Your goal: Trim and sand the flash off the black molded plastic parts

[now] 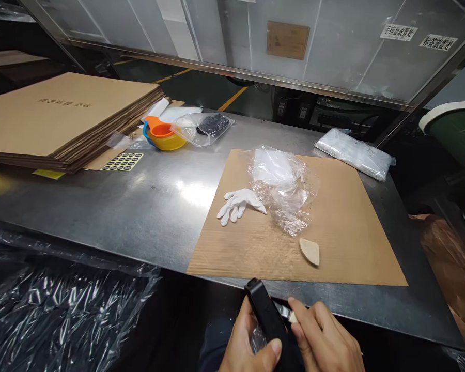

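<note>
Below the table's front edge, my left hand (242,346) is wrapped round a long black plastic object (269,320) whose exact kind I cannot make out. Crumpled clear film shows beside it. My right hand (329,338) is closed at its right side, with a small whitish piece (293,316) pinched at the fingertips against a shiny, metal-looking part. On the cardboard sheet (352,227) ahead lie a beige wedge-shaped pad (309,252), a white glove (240,204) and crumpled clear plastic bags (282,181) with something white inside.
A stack of flat cardboard (73,111) stands on the metal table (158,206) at left. Near it are nested orange and yellow cups (166,135), a sticker sheet (123,161) and a bag with black contents (213,125). A wrapped white packet (354,152) lies back right.
</note>
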The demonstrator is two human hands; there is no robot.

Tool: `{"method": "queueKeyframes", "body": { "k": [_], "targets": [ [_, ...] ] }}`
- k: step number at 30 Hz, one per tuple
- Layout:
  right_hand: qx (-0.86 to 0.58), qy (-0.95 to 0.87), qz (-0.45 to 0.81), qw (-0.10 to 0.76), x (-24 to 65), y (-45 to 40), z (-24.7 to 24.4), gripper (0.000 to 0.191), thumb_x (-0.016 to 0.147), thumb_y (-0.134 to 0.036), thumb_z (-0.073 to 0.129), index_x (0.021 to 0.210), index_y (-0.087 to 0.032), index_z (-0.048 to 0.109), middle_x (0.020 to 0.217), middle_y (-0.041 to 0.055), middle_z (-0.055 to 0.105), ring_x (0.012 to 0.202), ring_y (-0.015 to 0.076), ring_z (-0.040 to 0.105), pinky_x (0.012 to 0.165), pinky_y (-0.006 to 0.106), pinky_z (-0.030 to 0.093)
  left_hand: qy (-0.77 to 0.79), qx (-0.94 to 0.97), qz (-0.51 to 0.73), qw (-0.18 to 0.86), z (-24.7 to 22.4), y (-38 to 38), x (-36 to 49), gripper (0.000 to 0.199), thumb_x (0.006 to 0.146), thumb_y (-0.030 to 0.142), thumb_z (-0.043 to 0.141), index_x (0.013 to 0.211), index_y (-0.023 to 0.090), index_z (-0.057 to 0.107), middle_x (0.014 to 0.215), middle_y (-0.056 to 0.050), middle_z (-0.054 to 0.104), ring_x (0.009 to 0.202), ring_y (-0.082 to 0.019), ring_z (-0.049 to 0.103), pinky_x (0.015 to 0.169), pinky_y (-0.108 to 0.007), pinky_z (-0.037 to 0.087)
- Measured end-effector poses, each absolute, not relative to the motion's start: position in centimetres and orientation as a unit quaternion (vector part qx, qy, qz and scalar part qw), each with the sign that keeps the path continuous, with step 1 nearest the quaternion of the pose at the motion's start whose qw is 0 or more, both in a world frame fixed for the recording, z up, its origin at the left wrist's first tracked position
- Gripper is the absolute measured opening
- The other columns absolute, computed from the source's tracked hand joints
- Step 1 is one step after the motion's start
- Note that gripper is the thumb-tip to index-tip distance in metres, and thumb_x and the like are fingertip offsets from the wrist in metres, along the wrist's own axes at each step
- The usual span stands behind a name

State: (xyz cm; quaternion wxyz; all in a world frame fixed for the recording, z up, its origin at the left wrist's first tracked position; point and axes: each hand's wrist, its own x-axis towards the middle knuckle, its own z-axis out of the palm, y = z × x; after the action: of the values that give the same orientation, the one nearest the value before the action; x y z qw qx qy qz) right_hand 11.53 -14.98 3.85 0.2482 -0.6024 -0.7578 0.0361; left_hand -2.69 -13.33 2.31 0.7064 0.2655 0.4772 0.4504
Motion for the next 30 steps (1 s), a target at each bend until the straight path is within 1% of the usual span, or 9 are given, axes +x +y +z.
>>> {"method": "queueKeyframes", "body": {
  "k": [4, 12, 19, 26, 30],
  "targets": [
    [-0.598, -0.764, 0.028, 0.240, 11.53, -15.03, 3.80, 0.037, 0.096, -0.033, 0.033, 0.108, -0.017, 0.063, 0.063, 0.0030, 0.056, 0.054, 0.0113, 0.057, 0.049, 0.019, 0.043, 0.483, 0.254, 0.446, 0.709, 2.14, -13.49, -2.84, 0.063, 0.051, 0.043, 0.079, 0.103, 0.018, 0.056, 0.084, -0.010, 0.065, 0.088, -0.031, 0.059, 0.079, -0.039, 0.046],
    [-0.597, -0.765, 0.024, 0.242, 11.48, -15.12, 3.74, 0.035, 0.095, -0.033, 0.034, 0.108, -0.017, 0.063, 0.063, 0.0026, 0.056, 0.053, 0.0109, 0.057, 0.048, 0.018, 0.043, 0.482, 0.223, 0.450, 0.718, 2.06, -13.57, -2.75, 0.062, 0.048, 0.039, 0.081, 0.101, 0.018, 0.057, 0.088, -0.011, 0.065, 0.086, -0.031, 0.060, 0.076, -0.038, 0.047],
    [-0.598, -0.766, 0.037, 0.234, 11.35, -15.21, 3.65, 0.036, 0.095, -0.032, 0.034, 0.108, -0.015, 0.063, 0.064, 0.0030, 0.055, 0.055, 0.0119, 0.057, 0.049, 0.020, 0.043, 0.484, 0.258, 0.437, 0.713, 1.79, -13.63, -2.91, 0.056, 0.052, 0.042, 0.079, 0.097, 0.018, 0.057, 0.068, -0.005, 0.061, 0.083, -0.029, 0.059, 0.078, -0.037, 0.046],
    [-0.602, -0.755, 0.026, 0.260, 11.23, -15.18, 3.54, 0.034, 0.095, -0.031, 0.037, 0.106, -0.016, 0.065, 0.061, 0.0023, 0.053, 0.053, 0.0113, 0.055, 0.048, 0.020, 0.042, 0.476, 0.254, 0.445, 0.715, 1.59, -13.69, -2.76, 0.056, 0.051, 0.043, 0.079, 0.097, 0.019, 0.056, 0.066, -0.004, 0.060, 0.081, -0.028, 0.059, 0.078, -0.038, 0.046],
    [-0.598, -0.761, 0.031, 0.251, 11.22, -15.18, 3.53, 0.034, 0.095, -0.030, 0.036, 0.107, -0.016, 0.064, 0.062, 0.0024, 0.054, 0.053, 0.0112, 0.055, 0.047, 0.019, 0.041, 0.477, 0.263, 0.421, 0.726, 1.69, -13.69, -2.98, 0.058, 0.054, 0.044, 0.078, 0.101, 0.019, 0.055, 0.069, -0.004, 0.060, 0.078, -0.027, 0.060, 0.078, -0.039, 0.046]
  ]
}}
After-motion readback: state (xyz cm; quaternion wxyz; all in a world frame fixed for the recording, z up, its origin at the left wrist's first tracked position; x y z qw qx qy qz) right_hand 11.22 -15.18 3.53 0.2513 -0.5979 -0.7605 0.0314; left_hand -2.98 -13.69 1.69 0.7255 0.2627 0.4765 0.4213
